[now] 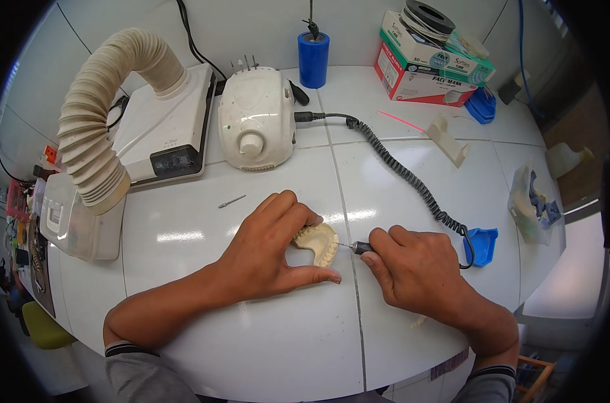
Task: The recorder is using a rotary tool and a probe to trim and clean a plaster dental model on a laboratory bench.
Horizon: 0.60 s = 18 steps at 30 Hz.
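One dental cast (327,246) in fingers (313,274), scraps (546,209) in tub (522,193)

a blue cylinder (313,62) stands left of stacked boxes (422,67); lower left, seemingly a green chair (46,327).

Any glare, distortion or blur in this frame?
Head view: glare streaks on the table, one left of the left hand; table edge bows, corners black; bottle near right rim soft, cast and handpiece clearer.

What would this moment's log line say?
left hand: holding dental model | right hand: gripping handpiece | bur: at model's edge | white control box: on table
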Tool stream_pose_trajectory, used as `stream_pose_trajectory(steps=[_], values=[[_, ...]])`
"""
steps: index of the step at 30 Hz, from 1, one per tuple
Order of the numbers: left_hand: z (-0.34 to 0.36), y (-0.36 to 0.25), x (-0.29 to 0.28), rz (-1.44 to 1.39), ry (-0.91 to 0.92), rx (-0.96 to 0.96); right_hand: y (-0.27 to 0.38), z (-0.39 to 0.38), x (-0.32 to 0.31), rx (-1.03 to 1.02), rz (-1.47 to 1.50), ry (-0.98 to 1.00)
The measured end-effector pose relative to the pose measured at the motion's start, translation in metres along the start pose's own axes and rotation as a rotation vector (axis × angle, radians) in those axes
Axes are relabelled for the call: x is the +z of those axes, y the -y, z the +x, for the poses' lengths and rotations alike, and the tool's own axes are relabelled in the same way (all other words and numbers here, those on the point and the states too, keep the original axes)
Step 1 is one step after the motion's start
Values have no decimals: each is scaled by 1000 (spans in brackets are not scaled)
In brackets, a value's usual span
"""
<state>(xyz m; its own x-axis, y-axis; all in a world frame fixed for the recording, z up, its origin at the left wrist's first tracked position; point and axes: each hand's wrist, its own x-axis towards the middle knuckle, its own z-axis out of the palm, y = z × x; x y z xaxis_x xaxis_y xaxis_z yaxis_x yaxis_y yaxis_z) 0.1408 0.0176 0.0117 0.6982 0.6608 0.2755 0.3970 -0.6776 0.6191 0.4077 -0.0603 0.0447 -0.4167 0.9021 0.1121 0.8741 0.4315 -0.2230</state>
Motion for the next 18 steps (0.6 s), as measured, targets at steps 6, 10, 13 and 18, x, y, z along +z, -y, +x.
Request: stream_pose_trajectory(steps=[6, 10, 13, 18], values=[[0, 0, 0, -3, -2, 0, -1, 0, -1, 28, 30, 24], [1, -1, -2, -7, 7, -13, 0, 0, -1, 29, 25, 17], [0, 2, 0, -2, -10, 8, -1, 0, -1, 26, 20, 23], [0, 1, 0, -4, -1, -1, -2, 0, -1, 2, 24, 20]])
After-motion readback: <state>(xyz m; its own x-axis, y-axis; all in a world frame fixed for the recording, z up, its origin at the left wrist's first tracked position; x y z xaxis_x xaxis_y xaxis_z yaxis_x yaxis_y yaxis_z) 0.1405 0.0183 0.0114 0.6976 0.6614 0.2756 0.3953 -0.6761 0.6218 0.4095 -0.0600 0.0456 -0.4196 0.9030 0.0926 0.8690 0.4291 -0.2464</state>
